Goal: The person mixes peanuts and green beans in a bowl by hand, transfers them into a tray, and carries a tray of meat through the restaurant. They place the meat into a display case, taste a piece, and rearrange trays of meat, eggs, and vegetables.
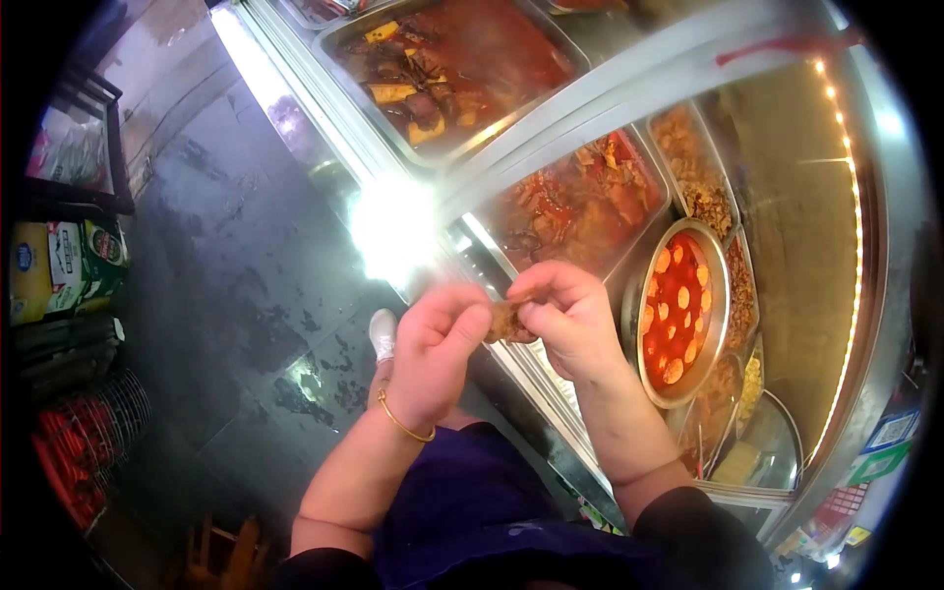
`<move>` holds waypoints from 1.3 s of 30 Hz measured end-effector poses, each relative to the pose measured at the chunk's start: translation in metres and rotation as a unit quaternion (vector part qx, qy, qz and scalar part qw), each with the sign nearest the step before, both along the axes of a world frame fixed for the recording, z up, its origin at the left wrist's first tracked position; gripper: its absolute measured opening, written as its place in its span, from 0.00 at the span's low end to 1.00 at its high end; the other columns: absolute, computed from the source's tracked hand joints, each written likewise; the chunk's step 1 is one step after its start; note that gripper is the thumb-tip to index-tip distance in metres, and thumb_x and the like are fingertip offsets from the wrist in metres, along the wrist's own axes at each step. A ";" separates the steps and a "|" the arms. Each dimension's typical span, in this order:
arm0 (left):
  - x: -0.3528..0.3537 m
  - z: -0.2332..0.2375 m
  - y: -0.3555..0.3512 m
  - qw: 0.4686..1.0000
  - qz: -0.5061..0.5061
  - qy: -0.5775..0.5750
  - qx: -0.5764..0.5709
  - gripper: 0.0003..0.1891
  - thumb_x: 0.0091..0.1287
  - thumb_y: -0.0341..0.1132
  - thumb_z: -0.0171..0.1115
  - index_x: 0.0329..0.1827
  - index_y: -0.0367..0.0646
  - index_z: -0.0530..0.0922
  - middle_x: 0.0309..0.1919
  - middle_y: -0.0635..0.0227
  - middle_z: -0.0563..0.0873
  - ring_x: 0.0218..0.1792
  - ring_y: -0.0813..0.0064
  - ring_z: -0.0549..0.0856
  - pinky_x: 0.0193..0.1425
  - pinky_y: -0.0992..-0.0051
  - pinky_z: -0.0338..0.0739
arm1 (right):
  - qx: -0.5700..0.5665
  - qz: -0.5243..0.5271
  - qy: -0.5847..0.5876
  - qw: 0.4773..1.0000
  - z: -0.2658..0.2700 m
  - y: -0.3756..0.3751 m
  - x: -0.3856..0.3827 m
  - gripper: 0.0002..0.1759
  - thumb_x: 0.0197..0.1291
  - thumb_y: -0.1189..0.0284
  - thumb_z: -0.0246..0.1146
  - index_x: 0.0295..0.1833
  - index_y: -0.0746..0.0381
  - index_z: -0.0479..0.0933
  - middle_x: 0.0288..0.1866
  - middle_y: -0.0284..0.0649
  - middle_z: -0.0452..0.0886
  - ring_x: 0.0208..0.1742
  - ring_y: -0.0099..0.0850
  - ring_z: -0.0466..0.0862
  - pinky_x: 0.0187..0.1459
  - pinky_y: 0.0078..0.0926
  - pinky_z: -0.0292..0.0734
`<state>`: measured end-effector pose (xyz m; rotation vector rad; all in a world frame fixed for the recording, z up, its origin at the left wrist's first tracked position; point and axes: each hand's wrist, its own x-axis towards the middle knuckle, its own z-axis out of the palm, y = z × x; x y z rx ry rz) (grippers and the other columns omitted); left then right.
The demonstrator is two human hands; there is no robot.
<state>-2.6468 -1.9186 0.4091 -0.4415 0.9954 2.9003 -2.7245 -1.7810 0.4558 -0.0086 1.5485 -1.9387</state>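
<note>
Both hands pinch one small brown food piece (507,321), held between them at chest height over the near edge of a food counter (551,413). Left hand (433,349), bracelet (403,423) on its wrist, grips the piece's left end with thumb and fingers; right hand (575,320) grips the right end the same way. The piece looks light, soft, probably greasy and slippery, and likely to tear, so fingertip pinches at the ends suit it. A round bowl (639,339) of red sauce sits just right of the hands, with stew trays (671,202) beyond.
</note>
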 end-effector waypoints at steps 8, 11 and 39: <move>-0.005 -0.016 0.009 0.990 0.066 -0.055 0.112 0.07 0.72 0.34 0.52 0.43 0.41 0.74 0.37 0.69 0.82 0.39 0.77 0.80 0.46 0.75 0.73 | -0.076 -0.170 -0.104 0.977 -0.031 0.007 0.003 0.09 0.55 0.83 0.55 0.42 0.67 0.75 0.34 0.39 0.79 0.31 0.30 0.83 0.35 0.25 0.81; -0.003 -0.037 -0.005 0.968 0.156 -0.086 0.179 0.07 0.73 0.34 0.50 0.41 0.42 0.74 0.35 0.71 0.80 0.36 0.77 0.78 0.45 0.76 0.73 | -0.058 -0.240 -0.078 0.966 -0.034 0.025 -0.010 0.09 0.58 0.83 0.56 0.44 0.65 0.75 0.32 0.37 0.79 0.31 0.27 0.80 0.35 0.27 0.82; -0.008 -0.016 0.004 0.993 0.069 -0.071 0.061 0.13 0.72 0.36 0.52 0.46 0.35 0.78 0.30 0.67 0.82 0.26 0.81 0.77 0.28 0.83 0.69 | -0.058 -0.068 -0.149 0.985 -0.038 -0.015 0.007 0.07 0.61 0.79 0.56 0.43 0.70 0.75 0.33 0.42 0.82 0.29 0.28 0.82 0.33 0.22 0.78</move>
